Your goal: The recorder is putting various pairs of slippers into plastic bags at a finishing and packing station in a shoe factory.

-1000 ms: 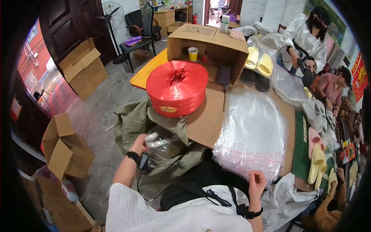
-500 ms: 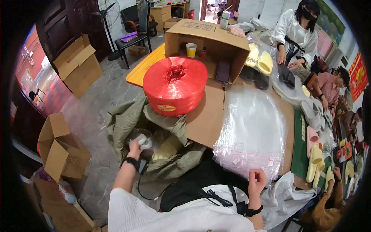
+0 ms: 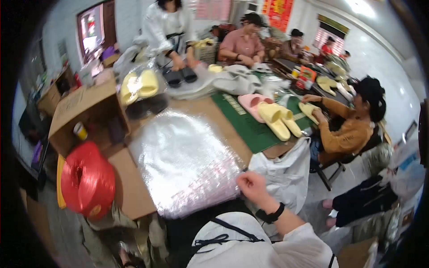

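Apparently part done: far-left yellow slippers (image 3: 148,85) look bagged, far-right pink slippers (image 3: 248,103) loose. Clear bags (image 3: 185,156) stacked on surface (image 3: 130,185), beside my right hand (image 3: 251,185), fingers curled, seemingly empty. My left hand (image 3: 124,256) by near-left sack (image 3: 156,234), can't tell grip.

From my remote post I find the right hand (image 3: 251,185) curled loosely, its forearm (image 3: 288,223) angled from lower right; the left hand (image 3: 124,256), low and blurred, has indeterminate grip.

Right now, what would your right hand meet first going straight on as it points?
Likely the near right corner of the clear plastic bags, though the height of the right hand is unclear.
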A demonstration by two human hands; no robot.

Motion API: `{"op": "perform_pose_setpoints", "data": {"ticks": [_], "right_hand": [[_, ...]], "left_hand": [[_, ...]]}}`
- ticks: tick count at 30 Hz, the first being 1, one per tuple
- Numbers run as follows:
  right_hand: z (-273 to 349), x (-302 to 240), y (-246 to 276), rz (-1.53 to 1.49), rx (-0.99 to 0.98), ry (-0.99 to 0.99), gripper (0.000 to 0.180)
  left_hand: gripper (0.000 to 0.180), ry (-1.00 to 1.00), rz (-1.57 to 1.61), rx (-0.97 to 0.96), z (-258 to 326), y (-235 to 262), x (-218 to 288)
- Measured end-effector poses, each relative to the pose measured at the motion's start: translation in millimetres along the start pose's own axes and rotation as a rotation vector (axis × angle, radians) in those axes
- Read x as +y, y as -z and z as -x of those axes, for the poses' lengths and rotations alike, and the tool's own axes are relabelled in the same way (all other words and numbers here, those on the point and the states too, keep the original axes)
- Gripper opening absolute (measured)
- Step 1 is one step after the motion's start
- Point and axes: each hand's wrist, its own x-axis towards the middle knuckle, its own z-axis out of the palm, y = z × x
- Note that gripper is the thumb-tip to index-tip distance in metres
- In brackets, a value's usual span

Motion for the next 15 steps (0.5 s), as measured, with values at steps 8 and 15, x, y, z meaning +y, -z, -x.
{"op": "perform_pose_setpoints", "data": {"ticks": [8,15], "right_hand": [[-96,136,167,0.509,0.396,-0.22,0.032],[-175,232,207,0.842,0.319,-0.511,0.066]], "left_hand": [[0.053,-0.105,-0.341,0.183,131,-31,69],[0.063,-0.494,-1.272,0.535,236,-85,163]]}}
